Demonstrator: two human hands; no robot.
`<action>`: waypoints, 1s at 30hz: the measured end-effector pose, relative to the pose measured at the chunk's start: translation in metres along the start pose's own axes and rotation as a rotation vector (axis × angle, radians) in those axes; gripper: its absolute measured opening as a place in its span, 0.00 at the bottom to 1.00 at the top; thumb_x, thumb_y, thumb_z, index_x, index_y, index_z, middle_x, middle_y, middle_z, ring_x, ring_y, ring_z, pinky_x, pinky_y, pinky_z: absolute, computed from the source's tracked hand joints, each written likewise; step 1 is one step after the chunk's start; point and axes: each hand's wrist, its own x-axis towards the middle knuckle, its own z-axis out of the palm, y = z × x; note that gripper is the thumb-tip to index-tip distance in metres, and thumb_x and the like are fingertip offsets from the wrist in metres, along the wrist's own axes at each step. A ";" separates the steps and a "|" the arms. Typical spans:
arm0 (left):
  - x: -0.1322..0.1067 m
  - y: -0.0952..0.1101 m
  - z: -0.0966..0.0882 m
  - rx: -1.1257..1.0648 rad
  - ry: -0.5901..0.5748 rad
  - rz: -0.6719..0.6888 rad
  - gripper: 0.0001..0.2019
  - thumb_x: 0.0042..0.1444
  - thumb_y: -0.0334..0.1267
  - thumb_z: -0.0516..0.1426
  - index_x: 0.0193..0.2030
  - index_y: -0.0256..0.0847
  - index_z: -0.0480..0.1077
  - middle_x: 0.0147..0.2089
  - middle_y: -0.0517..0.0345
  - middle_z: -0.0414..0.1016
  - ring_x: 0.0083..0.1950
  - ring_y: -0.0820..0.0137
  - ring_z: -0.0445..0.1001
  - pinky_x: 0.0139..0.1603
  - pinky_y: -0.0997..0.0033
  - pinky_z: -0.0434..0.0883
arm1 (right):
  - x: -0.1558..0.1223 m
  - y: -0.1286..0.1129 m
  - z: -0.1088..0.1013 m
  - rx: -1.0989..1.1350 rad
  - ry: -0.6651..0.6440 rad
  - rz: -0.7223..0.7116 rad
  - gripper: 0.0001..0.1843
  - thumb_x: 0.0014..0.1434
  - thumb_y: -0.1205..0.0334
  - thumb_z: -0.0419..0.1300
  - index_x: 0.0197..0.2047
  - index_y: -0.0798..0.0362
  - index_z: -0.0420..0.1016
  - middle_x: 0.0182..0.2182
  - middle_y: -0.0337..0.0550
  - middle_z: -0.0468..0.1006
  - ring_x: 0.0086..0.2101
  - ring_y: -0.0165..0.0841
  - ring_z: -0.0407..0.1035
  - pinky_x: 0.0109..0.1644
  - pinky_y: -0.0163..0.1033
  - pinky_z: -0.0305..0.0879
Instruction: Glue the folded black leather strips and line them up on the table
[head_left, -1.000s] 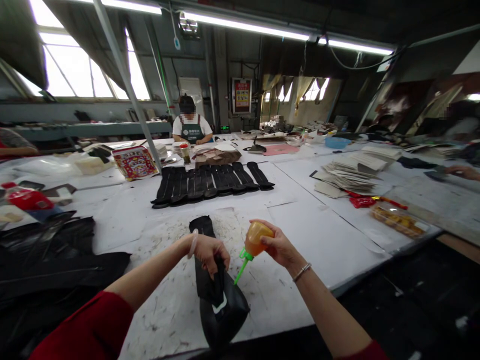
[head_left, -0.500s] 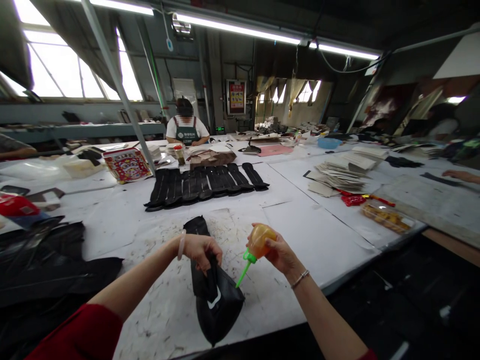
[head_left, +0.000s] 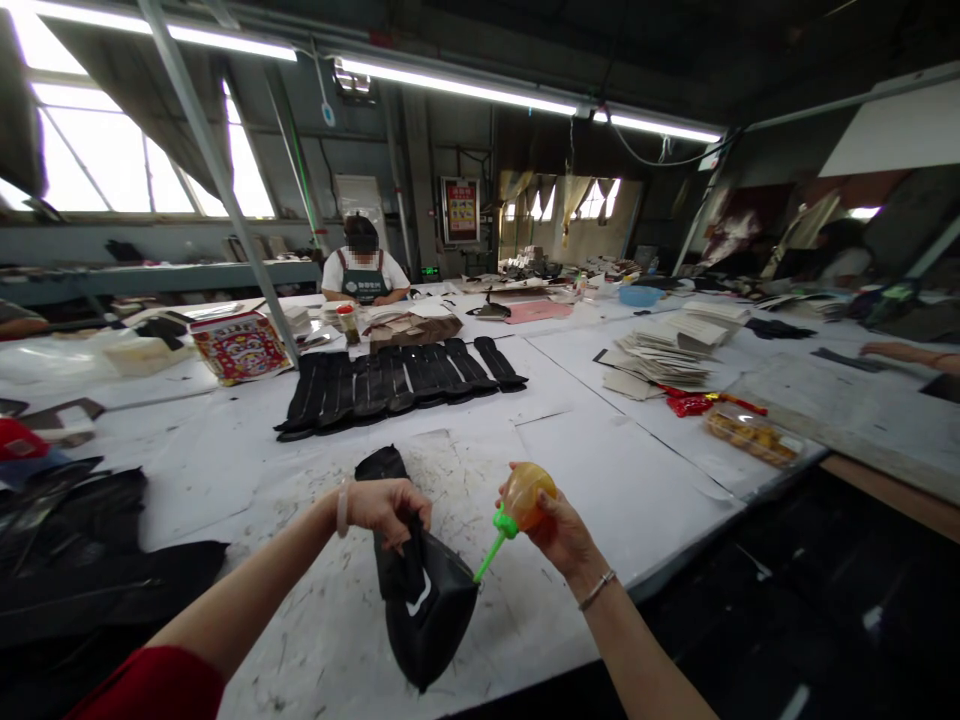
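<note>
My left hand (head_left: 390,510) is closed on a flap of a black leather-like piece (head_left: 435,625), pulling part of it up off the table. A white patch shows in the fold beneath my fingers. The piece's far end lies flat behind my hand. My right hand (head_left: 559,530) is wrapped round a squeeze bottle (head_left: 529,495) of amber liquid, tilted downward. Its long green nozzle points down to the left, and the tip is at the right edge of the black piece. Whether any liquid comes out is too small to see.
Several similar black pieces (head_left: 397,380) lie in a row behind my hands. More black material (head_left: 90,570) is heaped at left. Stacked pale sheets (head_left: 660,350) and a clear box of food (head_left: 752,435) stand at right. A co-worker (head_left: 365,265) sits across the white table (head_left: 592,470).
The whole view has shifted slightly, with the scene moving left and down. Both hands keep their grips, and the nozzle tip stays at the black piece's edge.
</note>
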 end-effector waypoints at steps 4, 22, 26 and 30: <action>0.006 0.004 0.000 -0.036 0.067 0.053 0.16 0.37 0.39 0.71 0.31 0.35 0.73 0.23 0.61 0.75 0.20 0.77 0.70 0.19 0.82 0.68 | -0.006 -0.001 -0.004 0.045 0.075 -0.032 0.29 0.46 0.52 0.71 0.51 0.51 0.73 0.40 0.46 0.81 0.39 0.40 0.75 0.46 0.47 0.69; 0.033 0.002 -0.009 -0.153 0.198 0.156 0.19 0.37 0.40 0.70 0.34 0.34 0.72 0.24 0.58 0.74 0.18 0.78 0.67 0.18 0.80 0.64 | -0.009 -0.023 -0.016 0.041 0.317 -0.308 0.25 0.49 0.51 0.70 0.49 0.46 0.73 0.42 0.40 0.80 0.42 0.40 0.75 0.48 0.49 0.73; 0.036 0.002 -0.009 -0.165 0.203 0.159 0.21 0.37 0.41 0.70 0.36 0.34 0.72 0.25 0.58 0.74 0.19 0.77 0.67 0.19 0.79 0.64 | -0.010 -0.025 -0.014 0.063 0.339 -0.329 0.26 0.47 0.51 0.71 0.49 0.46 0.73 0.40 0.41 0.81 0.40 0.40 0.76 0.45 0.48 0.74; 0.038 0.002 -0.009 -0.164 0.208 0.182 0.19 0.38 0.40 0.70 0.36 0.34 0.72 0.24 0.59 0.73 0.19 0.78 0.66 0.18 0.80 0.63 | -0.014 -0.028 -0.009 0.085 0.345 -0.335 0.29 0.45 0.52 0.73 0.50 0.47 0.73 0.39 0.40 0.82 0.39 0.39 0.76 0.42 0.45 0.74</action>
